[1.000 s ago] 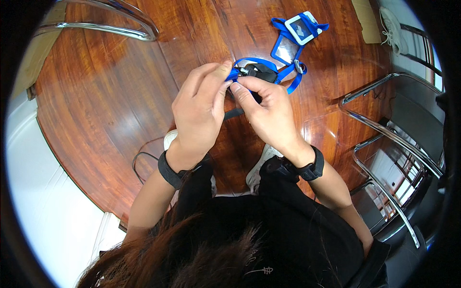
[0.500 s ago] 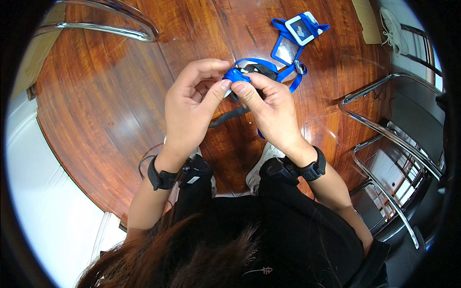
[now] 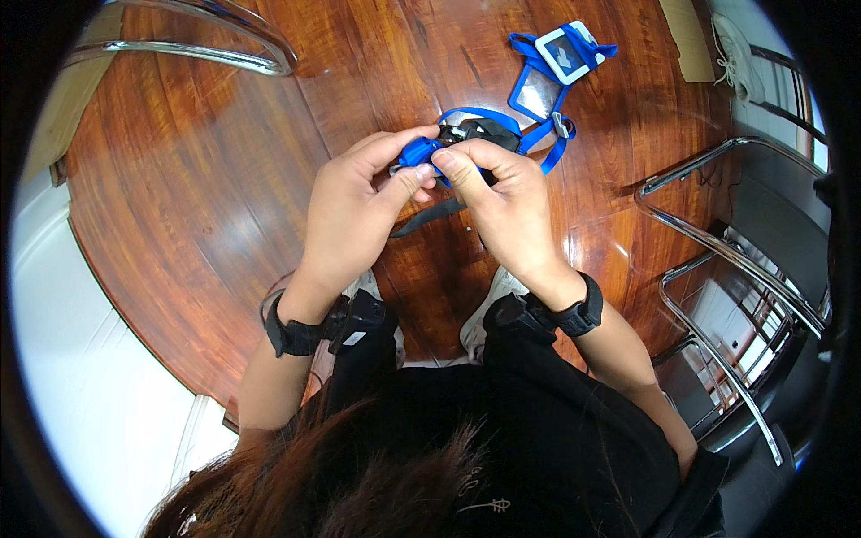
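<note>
Between my hands is a small wound bundle of blue lanyard strap (image 3: 415, 152). My left hand (image 3: 348, 204) pinches it between thumb and fingers. The right hand (image 3: 509, 204) is closed, its thumb and forefinger pressed on the bundle's right end. Just beyond my fingers lies a black strap bundle (image 3: 489, 133), partly hidden by the right hand. A loose blue lanyard (image 3: 535, 136) with a metal clip runs off to its right. Farther back are a blue-framed badge holder (image 3: 538, 94) and a white-framed badge holder (image 3: 567, 56) with blue strap around it.
The wooden floor (image 3: 224, 206) spreads around me, with my light shoes (image 3: 496, 296) below my wrists. Chrome chair legs stand at the far left (image 3: 188, 52) and right (image 3: 717, 229). A white shoe (image 3: 737, 58) and cardboard (image 3: 686, 40) are at the far right.
The blue bundle has shifted slightly left and turned in my fingers. More of the black strap bundle shows behind it. The badge holders lie where they were.
</note>
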{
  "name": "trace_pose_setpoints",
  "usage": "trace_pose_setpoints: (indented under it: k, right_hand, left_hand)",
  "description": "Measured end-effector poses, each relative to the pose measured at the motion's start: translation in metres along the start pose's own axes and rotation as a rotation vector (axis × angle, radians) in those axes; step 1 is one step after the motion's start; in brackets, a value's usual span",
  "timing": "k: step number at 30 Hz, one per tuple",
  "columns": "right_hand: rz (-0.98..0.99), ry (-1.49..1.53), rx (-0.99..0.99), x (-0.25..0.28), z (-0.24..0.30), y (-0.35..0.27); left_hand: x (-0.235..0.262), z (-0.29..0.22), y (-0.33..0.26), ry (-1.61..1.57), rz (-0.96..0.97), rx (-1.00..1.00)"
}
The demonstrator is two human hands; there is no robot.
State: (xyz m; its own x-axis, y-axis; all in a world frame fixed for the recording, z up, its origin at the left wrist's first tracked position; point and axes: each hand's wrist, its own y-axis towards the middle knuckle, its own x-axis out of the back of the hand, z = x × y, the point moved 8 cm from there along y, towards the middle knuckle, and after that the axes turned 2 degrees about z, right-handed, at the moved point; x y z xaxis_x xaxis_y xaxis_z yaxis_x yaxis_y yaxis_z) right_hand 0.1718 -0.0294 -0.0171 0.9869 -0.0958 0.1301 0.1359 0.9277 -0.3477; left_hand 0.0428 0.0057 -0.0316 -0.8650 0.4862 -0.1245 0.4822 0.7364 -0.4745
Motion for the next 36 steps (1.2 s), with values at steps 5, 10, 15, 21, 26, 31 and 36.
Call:
trace_pose_setpoints:
  k: [5,10,15,21,26,31,36]
  right_hand:
    - [-0.015,-0.062,0.064,-0.003,0.001,0.0]
    - [0.052,-0.058,-0.038,-0.006,-0.01,0.001]
    - [0.078,-0.076,0.029,-0.01,-0.006,0.002]
    - [0.128,-0.126,-0.051,-0.009,-0.007,0.004]
    - [0.092,-0.071,-0.064,-0.01,-0.01,0.004]
    - [0.053,-0.075,-0.067,-0.01,-0.019,0.003]
    - [0.014,0.0,-0.052,-0.007,-0.022,0.005]
  left_hand:
    - [0.01,0.007,0.003,-0.161,-0.06,0.045]
    - [0.009,0.012,0.005,-0.302,-0.064,0.031]
    - [0.009,0.014,0.006,-0.267,-0.089,0.028]
    - [0.009,0.004,0.001,0.144,-0.202,-0.089]
    - [0.008,-0.009,-0.002,0.502,-0.266,-0.178]
    - [0.002,-0.019,-0.003,0.578,-0.213,-0.272]
    - [-0.003,-0.022,-0.004,0.669,-0.218,-0.333]
